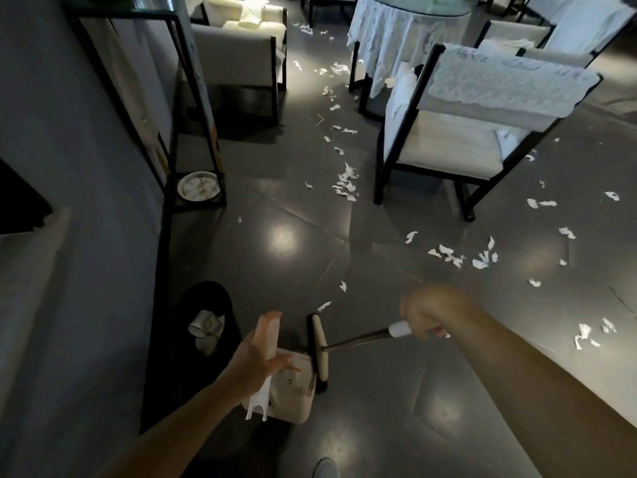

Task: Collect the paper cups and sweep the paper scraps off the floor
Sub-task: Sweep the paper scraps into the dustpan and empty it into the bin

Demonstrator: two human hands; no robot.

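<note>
Two grips are busy low over the dark floor (379, 408). The left grip (256, 360) is closed round the upright pale handle of the dustpan (293, 398), which sits on the floor. The right grip (424, 315), off to the dustpan's right, is curled in a fist round the shaft of the broom (362, 339). The broom's head lies right against the dustpan's right edge. Just left of the dustpan, a black bin (193, 298) holds several crumpled paper cups (203, 326). A couple of small paper scraps (346, 184) lie just beyond the dustpan, and many more are scattered well off to its right. A long trail of scraps runs away beyond the dustpan, between a white-cushioned chair (448, 146) on the right and a black-framed shelf (193, 98) on the left, which has a plate (198, 186) on its lowest level. Farthest from the dustpan stands a round surface (413, 6) draped in a white cloth (396, 39), with more scraps on the floor beside it.
</note>
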